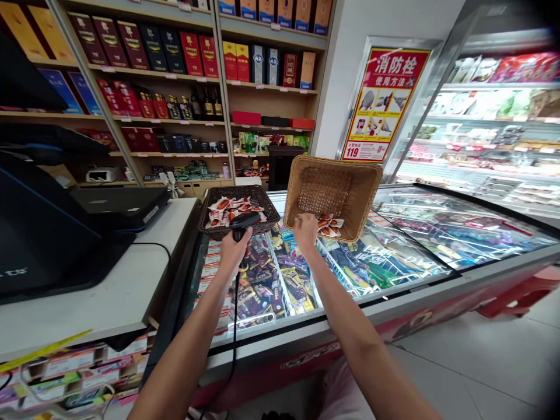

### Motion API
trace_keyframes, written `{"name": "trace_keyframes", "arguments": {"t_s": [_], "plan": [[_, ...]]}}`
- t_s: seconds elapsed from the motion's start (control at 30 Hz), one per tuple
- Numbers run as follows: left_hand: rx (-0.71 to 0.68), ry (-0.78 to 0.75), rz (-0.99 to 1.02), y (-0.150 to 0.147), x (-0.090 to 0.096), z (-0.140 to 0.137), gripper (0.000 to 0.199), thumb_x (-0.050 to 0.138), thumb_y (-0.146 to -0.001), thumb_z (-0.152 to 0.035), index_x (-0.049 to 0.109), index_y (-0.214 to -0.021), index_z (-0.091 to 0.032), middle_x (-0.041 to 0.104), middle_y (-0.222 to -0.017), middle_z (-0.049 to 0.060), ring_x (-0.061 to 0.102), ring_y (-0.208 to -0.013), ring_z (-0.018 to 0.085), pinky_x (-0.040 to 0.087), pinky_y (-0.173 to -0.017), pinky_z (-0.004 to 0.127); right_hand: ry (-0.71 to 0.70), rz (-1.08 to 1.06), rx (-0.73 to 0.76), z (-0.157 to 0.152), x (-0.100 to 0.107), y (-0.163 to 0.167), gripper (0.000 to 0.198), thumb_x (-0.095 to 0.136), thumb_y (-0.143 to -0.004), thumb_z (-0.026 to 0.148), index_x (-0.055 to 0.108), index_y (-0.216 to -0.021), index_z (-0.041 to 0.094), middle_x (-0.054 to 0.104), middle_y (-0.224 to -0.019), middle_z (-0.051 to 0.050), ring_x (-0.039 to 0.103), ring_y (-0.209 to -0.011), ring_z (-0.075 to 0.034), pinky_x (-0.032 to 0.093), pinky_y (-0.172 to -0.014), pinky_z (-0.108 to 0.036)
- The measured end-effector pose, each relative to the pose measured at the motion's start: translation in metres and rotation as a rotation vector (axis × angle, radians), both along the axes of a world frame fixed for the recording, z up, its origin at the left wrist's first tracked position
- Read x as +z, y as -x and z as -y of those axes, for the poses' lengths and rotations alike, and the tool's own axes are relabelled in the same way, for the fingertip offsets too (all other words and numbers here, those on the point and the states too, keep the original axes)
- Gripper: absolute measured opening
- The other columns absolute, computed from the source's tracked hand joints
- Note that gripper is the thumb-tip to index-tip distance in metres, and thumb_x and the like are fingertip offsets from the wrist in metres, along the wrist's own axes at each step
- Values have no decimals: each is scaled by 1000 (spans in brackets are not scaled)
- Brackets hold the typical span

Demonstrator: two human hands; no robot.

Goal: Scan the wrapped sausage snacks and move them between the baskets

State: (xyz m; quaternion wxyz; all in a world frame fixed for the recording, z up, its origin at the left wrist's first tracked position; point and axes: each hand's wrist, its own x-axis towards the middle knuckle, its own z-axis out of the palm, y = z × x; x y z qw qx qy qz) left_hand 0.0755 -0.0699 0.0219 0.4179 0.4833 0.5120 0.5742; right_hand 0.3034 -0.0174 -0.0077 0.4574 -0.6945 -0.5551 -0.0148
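Observation:
My left hand (234,251) is wrapped round the handle of a black handheld barcode scanner (245,220), and its cable hangs down past the freezer's front. Just beyond it, a dark brown woven basket (205,217) holds several small snack packs (231,205) in white and red wrappers. My right hand (305,226) has its fingers closed at the lower left edge of a tan wicker basket (332,189), whose opening faces me; the fingertips are partly hidden. A few similar packs (329,224) lie low in this basket, beside the hand.
Beneath the baskets stretches a glass-topped chest freezer (280,329) full of packaged goods. A white counter (87,303) with a dark checkout machine (44,227) stands at left. Shelves (175,76) of boxes and bottles are behind, a refrigerated display (494,122) and a red stool (520,291) at right.

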Motion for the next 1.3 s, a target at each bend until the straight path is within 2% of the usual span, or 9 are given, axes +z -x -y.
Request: {"name": "trace_keyframes", "arguments": {"t_s": [0.1,0.27,0.37,0.43,0.5,0.63,0.8,1.0,1.3], "plan": [[165,-1,7,43,0,2,48,82,-72,-62,58,-80,-21,62,-62,-1,54,-42,13,41,-39,25,39,102,152,-19,18,59,27,51,-103,26,77,-102,18,69,-123,-14,57,-118,-30,44,-104,-43],[251,-21,70,82,-4,6,49,81,-71,-62,56,-81,-21,60,-62,-3,52,-40,12,40,-38,25,310,275,220,-56,39,149,29,64,-99,38,80,-100,14,68,-128,-22,55,-126,-35,44,-104,-46],[248,-23,90,86,-6,8,51,81,-71,-64,57,-84,-21,61,-64,-3,52,-41,12,41,-39,25,443,218,205,-67,46,177,33,76,-91,45,80,-103,14,71,-124,-24,58,-125,-38,46,-99,-46],[246,-19,78,86,-7,9,49,79,-74,-63,58,-84,-21,62,-65,-2,54,-42,12,42,-40,26,437,176,179,-66,50,182,29,73,-93,42,80,-103,15,74,-120,-22,61,-121,-37,45,-96,-45],[245,-23,62,85,-8,10,46,78,-76,-63,59,-83,-21,62,-65,-1,54,-43,13,43,-41,26,370,154,151,-59,54,178,26,61,-102,35,79,-106,18,75,-115,-18,65,-115,-33,43,-94,-41],[195,-93,-14,81,-11,10,45,78,-79,-63,58,-80,-22,62,-63,-1,55,-43,14,42,-42,26,168,206,120,-30,56,147,33,41,-111,29,73,-115,21,75,-93,-10,66,-95,-26,36,-94,-37],[73,-158,-188,66,-14,15,46,77,-80,-64,60,-76,-22,63,-59,0,57,-44,16,43,-45,27,-71,310,69,17,42,93,36,37,-113,29,71,-107,22,70,-86,-9,60,-98,-25,29,-104,-38],[-47,-163,-249,45,-13,24,47,76,-79,-66,58,-74,-23,61,-53,0,55,-42,17,40,-44,27,-88,270,11,50,22,55,34,41,-111,28,74,-106,22,70,-88,-8,59,-97,-25,28,-106,-40],[-119,-118,-314,34,-24,21,46,76,-79,-65,58,-72,-23,57,-47,-2,52,-38,16,36,-42,26,-23,252,-12,55,12,43,35,41,-112,30,73,-106,21,70,-87,-9,60,-98,-25,30,-106,-40]]}}
